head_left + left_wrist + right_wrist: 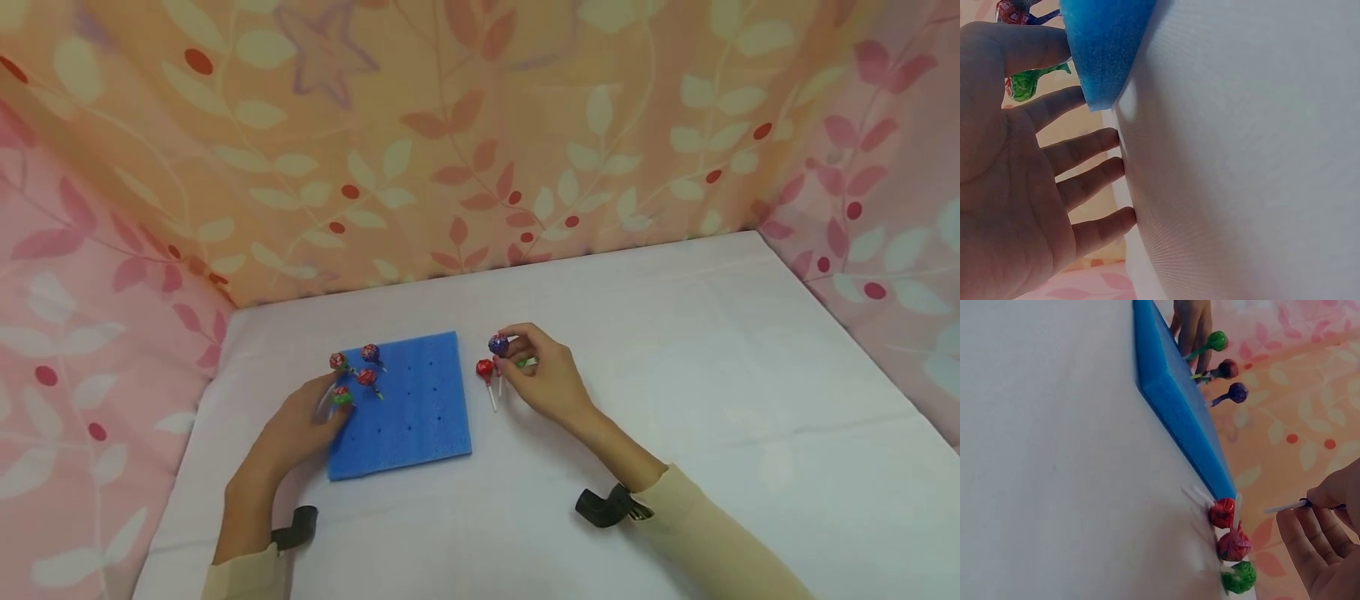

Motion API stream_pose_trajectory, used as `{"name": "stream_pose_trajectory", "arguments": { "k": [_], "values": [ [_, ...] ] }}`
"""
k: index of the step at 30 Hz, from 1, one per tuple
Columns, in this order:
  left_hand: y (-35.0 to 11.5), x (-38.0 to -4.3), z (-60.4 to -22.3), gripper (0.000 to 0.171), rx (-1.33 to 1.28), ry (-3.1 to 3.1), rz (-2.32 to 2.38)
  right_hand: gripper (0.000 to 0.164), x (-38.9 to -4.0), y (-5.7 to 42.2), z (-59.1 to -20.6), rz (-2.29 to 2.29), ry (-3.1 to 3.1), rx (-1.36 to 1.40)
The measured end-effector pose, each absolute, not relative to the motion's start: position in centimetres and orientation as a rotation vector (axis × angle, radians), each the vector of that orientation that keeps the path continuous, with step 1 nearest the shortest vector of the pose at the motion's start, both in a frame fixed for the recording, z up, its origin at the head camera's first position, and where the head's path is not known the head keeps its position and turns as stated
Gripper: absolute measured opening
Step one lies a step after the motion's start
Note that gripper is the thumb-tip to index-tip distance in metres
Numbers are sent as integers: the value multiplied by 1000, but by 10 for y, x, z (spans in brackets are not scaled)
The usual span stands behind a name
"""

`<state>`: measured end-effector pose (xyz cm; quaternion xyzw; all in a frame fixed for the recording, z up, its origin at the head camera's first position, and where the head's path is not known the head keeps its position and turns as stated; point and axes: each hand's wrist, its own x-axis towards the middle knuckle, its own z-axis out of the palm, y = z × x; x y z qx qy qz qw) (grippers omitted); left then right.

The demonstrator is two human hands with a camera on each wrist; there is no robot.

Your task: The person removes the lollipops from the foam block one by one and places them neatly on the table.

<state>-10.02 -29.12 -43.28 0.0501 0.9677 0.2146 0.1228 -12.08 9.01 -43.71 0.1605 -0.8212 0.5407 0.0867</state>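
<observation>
My right hand [551, 379] pinches a purple-wrapped lollipop [498, 343] close to its head, above the table. Its white stick [1282, 507] juts out past the fingertips in the right wrist view. Below that hand lie a red lollipop [1222, 513], a pinkish-red lollipop [1234, 544] and a green lollipop [1239, 577]. At the left edge of a blue foam board [412, 408], my left hand [296, 425] touches the side with its fingers spread. Several lollipops stand stick-down in the board's upper left, among them a purple one [371, 353] and a red one [366, 377].
Rows of small holes show in the foam board. A white cloth [697, 358] covers the table, with patterned curtains [480, 133] along its back and sides. Black wrist mounts [603, 507] sit on both forearms.
</observation>
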Motion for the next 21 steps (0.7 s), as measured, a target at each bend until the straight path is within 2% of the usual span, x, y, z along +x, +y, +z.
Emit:
{"name": "stream_pose_trajectory", "arguments": {
  "k": [21],
  "values": [
    [-293, -100, -435, 74, 182, 2840, 632, 39, -123, 132, -445, 1620, -2465, 373]
  ]
}}
